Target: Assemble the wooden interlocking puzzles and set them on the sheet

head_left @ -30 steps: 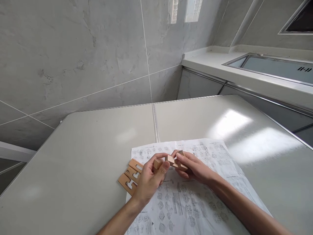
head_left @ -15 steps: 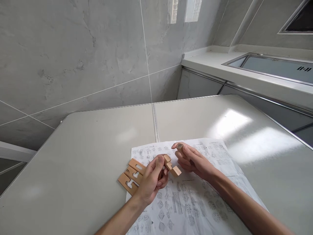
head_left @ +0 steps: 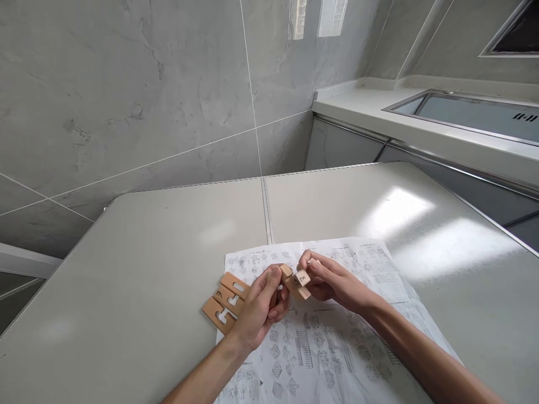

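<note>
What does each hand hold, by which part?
Left hand: a notched tan wooden block, by its left end. Right hand: a tan wooden bar with dark marking, by its right end.

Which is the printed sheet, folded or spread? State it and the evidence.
Spread: the printed sheet lies open on the table, rows of diagrams showing; its near edge runs out of view.

Blocks [head_left: 300, 290] smooth matt wood; sheet [head_left: 349, 322] creased paper; tabletop [head_left: 168, 252] glossy.
</note>
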Available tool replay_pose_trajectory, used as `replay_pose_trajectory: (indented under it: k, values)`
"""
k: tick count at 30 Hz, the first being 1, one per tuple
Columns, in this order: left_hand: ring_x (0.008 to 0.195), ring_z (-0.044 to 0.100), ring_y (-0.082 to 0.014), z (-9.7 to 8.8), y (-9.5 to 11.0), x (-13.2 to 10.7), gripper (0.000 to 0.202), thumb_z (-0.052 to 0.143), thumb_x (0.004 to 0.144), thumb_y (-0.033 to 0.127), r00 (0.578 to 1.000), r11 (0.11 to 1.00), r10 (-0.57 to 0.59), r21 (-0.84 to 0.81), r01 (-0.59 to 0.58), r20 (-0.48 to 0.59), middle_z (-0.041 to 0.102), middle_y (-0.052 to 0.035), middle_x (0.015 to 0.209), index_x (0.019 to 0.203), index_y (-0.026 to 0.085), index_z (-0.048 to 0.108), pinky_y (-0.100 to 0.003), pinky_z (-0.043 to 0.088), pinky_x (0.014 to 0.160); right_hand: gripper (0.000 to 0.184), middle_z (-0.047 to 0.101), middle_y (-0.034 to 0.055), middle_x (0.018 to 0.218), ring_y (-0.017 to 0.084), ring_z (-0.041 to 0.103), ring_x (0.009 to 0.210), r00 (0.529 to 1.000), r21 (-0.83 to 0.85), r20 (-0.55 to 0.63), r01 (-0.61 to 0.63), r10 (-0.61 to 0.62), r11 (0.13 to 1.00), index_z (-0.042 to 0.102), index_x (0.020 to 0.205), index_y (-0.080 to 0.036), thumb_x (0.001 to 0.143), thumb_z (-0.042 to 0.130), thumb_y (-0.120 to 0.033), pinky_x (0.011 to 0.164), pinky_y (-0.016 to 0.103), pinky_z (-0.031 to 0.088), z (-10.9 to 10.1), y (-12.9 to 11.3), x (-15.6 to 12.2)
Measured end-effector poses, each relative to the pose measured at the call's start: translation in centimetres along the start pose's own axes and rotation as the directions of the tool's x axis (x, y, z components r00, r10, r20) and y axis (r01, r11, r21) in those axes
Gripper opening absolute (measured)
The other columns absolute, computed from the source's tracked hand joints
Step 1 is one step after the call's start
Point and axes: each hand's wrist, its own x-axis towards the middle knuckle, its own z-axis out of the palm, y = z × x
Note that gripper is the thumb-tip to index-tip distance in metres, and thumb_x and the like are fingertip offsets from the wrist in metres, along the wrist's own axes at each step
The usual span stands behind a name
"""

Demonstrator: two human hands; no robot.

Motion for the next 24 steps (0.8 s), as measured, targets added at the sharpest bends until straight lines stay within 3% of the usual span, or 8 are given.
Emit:
replay_pose_trajectory:
  k: [4,10,13,17,20,24]
  values:
    - [0.043,0.025,-0.0009,0.01,-0.03,-0.05,0.046,0.06,0.098,0.063,1.0,1.0,0.008,0.024,-0.008,0.026,0.047,0.0067,0.068,0.088,0.019,0.054,-0.02,0.019,0.044,0.025,0.036,-0.0073,0.068,0.008,0.025,0.055,0.998,-0.019,0.041,-0.055,0.056,0.998,0.057,0.107,-0.023,0.107,0.054,-0.047,0.05,0.023,0.021,-0.02,-0.28,-0.12]
    - [0.044,0.026,-0.0027,-0.09,-0.15,-0.11,0.046,0.059,0.097,0.064,1.0,0.998,0.016,0.055,-0.017,0.024,0.044,0.0074,0.063,0.095,0.018,0.059,-0.022,0.019,0.045,0.025,0.056,-0.0048,0.076,0.007,0.036,0.05,0.994,-0.067,0.114,0.013,-0.005,0.998,0.054,0.123,-0.026,0.107,0.056,-0.045,0.045,0.02,0.026,-0.44,-0.36,-0.1]
    - [0.044,0.026,-0.0026,-0.07,-0.06,-0.18,0.046,0.06,0.097,0.065,1.0,0.998,0.013,0.062,-0.014,0.027,0.045,0.0069,0.063,0.094,0.019,0.059,-0.022,0.019,0.046,0.021,0.058,-0.0057,0.069,0.006,0.033,0.046,0.991,-0.066,0.126,0.045,-0.037,0.997,0.053,0.111,-0.024,0.108,0.055,-0.045,0.042,0.019,0.024,-0.69,-0.06,-0.05]
    - [0.044,0.026,-0.0024,-0.12,-0.07,-0.21,0.046,0.062,0.096,0.065,1.0,0.998,-0.001,0.067,-0.001,0.029,0.042,0.0079,0.062,0.098,0.02,0.058,-0.022,0.019,0.047,0.031,0.053,-0.0065,0.063,0.006,0.034,0.049,0.996,-0.113,0.068,0.071,-0.063,0.991,0.054,0.095,-0.021,0.102,0.065,-0.049,0.045,0.02,0.022,-0.59,0.12,0.07]
    - [0.044,0.026,-0.0013,-0.15,-0.11,-0.16,0.046,0.065,0.094,0.065,0.999,0.998,0.005,0.055,-0.007,0.036,0.044,0.0074,0.066,0.102,0.02,0.059,-0.022,0.018,0.046,0.035,0.052,-0.0058,0.066,0.006,0.037,0.053,0.997,-0.148,-0.002,0.073,-0.074,0.986,0.055,0.091,-0.019,0.095,0.074,-0.049,0.048,0.02,0.023,-0.37,0.06,0.15]
    - [0.043,0.027,-0.0004,-0.13,-0.12,-0.11,0.046,0.066,0.093,0.064,0.999,0.999,0.015,0.033,-0.016,0.039,0.047,0.0065,0.071,0.106,0.02,0.06,-0.022,0.017,0.046,0.037,0.056,-0.0046,0.065,0.007,0.036,0.052,0.999,-0.168,-0.028,0.026,-0.031,0.985,0.052,0.089,-0.02,0.095,0.074,-0.05,0.048,0.021,0.023,-0.3,-0.06,0.14]
